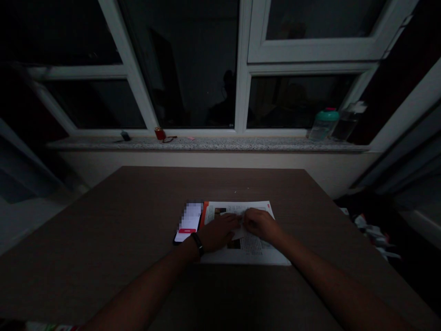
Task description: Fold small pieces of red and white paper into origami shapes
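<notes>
A printed booklet (275, 256) with an orange edge on its left lies on the brown table. On top of it is a small white slip of paper (240, 233), partly covered by my hands. My left hand (220, 231), with a dark band at the wrist, lies flat over the slip's left side, fingers stretched out. My right hand (261, 224) is closed in a pinch at the slip's upper right. What its fingertips hold is hidden and too dark to make out. A lit phone (188, 224) rests beside the booklet's left edge.
The table (120, 239) reaches toward a stone windowsill (213, 143). On the sill stand a teal-lidded bottle (324, 124), another clear bottle (347, 123), a small red jar (160, 133) and a small dark bottle (125, 135). Tiny white scraps (235, 191) lie beyond the booklet.
</notes>
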Available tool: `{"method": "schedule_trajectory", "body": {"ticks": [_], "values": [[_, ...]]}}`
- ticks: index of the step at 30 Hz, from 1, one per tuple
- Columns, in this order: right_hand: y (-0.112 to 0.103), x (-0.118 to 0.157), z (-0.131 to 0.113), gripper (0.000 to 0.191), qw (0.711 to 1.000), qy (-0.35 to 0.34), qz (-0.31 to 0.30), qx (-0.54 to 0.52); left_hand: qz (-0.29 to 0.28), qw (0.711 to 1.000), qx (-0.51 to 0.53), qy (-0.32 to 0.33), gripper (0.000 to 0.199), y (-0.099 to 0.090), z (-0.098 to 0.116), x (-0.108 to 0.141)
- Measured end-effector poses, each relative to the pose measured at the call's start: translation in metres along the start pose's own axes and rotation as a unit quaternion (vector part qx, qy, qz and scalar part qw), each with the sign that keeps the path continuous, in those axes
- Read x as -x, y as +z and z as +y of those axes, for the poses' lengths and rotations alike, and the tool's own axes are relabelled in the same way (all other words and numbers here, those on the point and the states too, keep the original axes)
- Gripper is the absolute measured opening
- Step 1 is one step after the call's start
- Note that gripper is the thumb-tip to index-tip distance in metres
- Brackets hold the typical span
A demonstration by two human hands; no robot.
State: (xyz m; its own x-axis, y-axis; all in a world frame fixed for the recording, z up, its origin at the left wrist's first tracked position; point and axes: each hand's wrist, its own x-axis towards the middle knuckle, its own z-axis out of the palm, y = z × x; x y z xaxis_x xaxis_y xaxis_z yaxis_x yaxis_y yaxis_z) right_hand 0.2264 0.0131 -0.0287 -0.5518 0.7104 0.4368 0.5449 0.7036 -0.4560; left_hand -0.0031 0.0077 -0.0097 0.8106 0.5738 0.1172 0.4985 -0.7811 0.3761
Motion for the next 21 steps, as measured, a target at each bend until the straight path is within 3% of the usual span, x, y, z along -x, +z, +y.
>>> {"method": "schedule_trajectory", "body": {"ticks": [6,16,21], "values": [[0.003,-0.003,0.006,0.013,0.999,0.027,0.030,0.010,0.003,1.000,0.001,0.006,0.038,0.000,-0.001,0.001],[-0.003,0.006,-0.006,0.017,0.996,-0.035,-0.057,-0.059,0.001,1.000,0.018,0.011,0.038,-0.006,0.006,0.000],[-0.003,-0.001,-0.001,0.018,0.999,-0.012,-0.025,-0.021,-0.003,1.000,0.013,0.004,0.036,-0.005,0.006,0.000]]}}
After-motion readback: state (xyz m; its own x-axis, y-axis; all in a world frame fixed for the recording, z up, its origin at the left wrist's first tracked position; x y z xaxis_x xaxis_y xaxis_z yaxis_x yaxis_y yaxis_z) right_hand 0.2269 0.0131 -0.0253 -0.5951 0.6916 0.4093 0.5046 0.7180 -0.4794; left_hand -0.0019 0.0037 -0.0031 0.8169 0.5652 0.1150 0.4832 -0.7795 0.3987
